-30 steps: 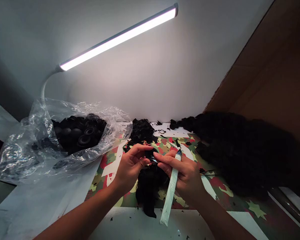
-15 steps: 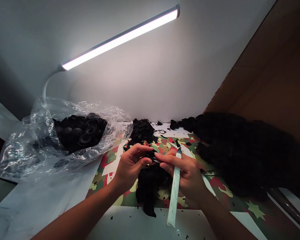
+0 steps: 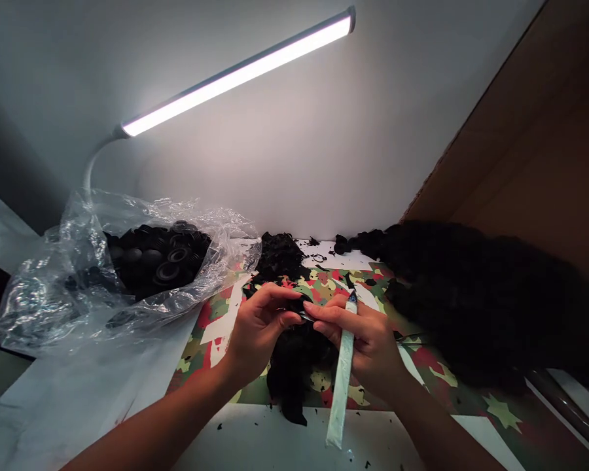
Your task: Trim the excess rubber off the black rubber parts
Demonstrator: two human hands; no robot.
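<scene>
My left hand (image 3: 260, 324) pinches a small black rubber-like round piece (image 3: 299, 302) between thumb and fingers. Close against it, my right hand (image 3: 360, 333) is closed around a long flat tool with a pale wrapped handle (image 3: 341, 392); a dark tip shows above the knuckles. A thin bright edge glints between the fingertips of both hands, and I cannot make out whether it belongs to the tool. Beneath the hands lies a heap of black scraps (image 3: 294, 373) on a camouflage-patterned sheet (image 3: 248, 392).
A clear plastic bag (image 3: 44, 294) at the left holds many black round pieces (image 3: 169, 271). Further back sits another black scrap pile (image 3: 279, 255). A large black mass (image 3: 471, 294) fills the right, before a cardboard panel (image 3: 530, 144). Overhead hangs a lit lamp (image 3: 240, 75).
Both hands stay almost in place. The black piece has turned slightly between the fingers, and the tool's lower end has shifted a little to the left.
</scene>
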